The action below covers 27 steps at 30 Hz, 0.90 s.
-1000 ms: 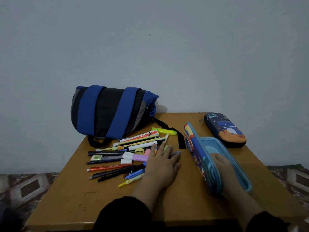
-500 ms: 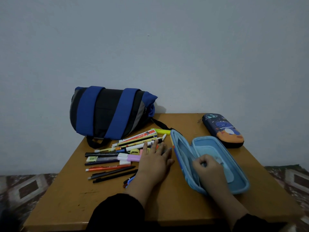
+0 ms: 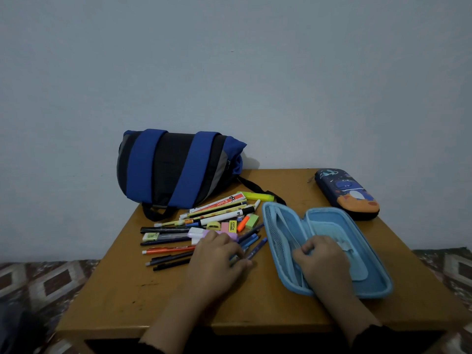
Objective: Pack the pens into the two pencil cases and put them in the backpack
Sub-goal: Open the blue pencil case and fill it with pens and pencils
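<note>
The scattered slim plastic pens (image 3: 204, 231) are observed on the brown wooden table (image 3: 178, 297), several gathered under the curled left hand (image 3: 217, 256). The right hand (image 3: 321, 261) grips inside the opened light-blue hard-shell pencil case (image 3: 367, 256). Pens judged light, rigid, roll-prone; mid-barrel hold advised

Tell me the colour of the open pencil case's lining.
Light blue, with a mesh pocket in the lid; the open pencil case shows best in the head view.

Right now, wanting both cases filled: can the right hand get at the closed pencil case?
Probably yes: the closed pencil case lies beyond the open case, where the right hand rests, nothing between.
</note>
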Motion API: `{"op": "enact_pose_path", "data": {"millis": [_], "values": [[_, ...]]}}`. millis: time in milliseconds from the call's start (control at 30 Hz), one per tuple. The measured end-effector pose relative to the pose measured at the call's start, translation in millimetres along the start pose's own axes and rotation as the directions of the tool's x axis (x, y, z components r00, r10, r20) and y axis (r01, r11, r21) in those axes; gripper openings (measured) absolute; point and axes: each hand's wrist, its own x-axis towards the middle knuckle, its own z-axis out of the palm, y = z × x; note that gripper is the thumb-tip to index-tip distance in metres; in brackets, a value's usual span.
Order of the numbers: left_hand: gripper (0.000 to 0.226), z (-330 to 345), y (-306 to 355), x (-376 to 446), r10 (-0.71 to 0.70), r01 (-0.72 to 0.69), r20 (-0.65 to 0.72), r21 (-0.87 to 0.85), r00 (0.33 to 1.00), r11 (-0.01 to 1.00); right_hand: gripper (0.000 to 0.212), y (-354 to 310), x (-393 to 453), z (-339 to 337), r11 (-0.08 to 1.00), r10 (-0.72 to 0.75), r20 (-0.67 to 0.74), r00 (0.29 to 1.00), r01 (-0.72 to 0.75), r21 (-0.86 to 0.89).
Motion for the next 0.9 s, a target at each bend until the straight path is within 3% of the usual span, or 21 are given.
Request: {"op": "enact_pose_path", "data": {"millis": [233, 400, 533, 733, 900], "values": [[0.029, 11, 12, -4, -0.021, 0.027, -0.034, 0.2, 0.999, 0.979, 0.011, -3, -3, -2, 0.997, 0.01, 0.048, 0.999, -0.007, -0.072], [0.032, 14, 19, -4, -0.059, 0.067, -0.034, 0.299, 0.998, 0.952, 0.027, -6, -7, -1, 0.966, -0.035, 0.099, 0.994, 0.059, -0.252], [0.026, 14, 17, -5, -0.128, 0.135, -0.046, 0.218, 0.991, 0.967, 0.034, -10, -9, -2, 0.934, -0.037, 0.153, 0.987, 0.089, -0.347], [0.018, 6, 18, -4, -0.229, 0.237, -0.16, 0.033, 0.96, 0.971, 0.034, -6, -9, -2, 0.948, -0.026, 0.15, 0.988, 0.072, -0.31], [0.026, 8, 17, 6, -0.101, 0.112, -0.159, 0.062, 0.982, 0.992, 0.021, -5, -9, 2, 0.985, -0.042, 0.046, 0.998, 0.049, -0.163]]}}
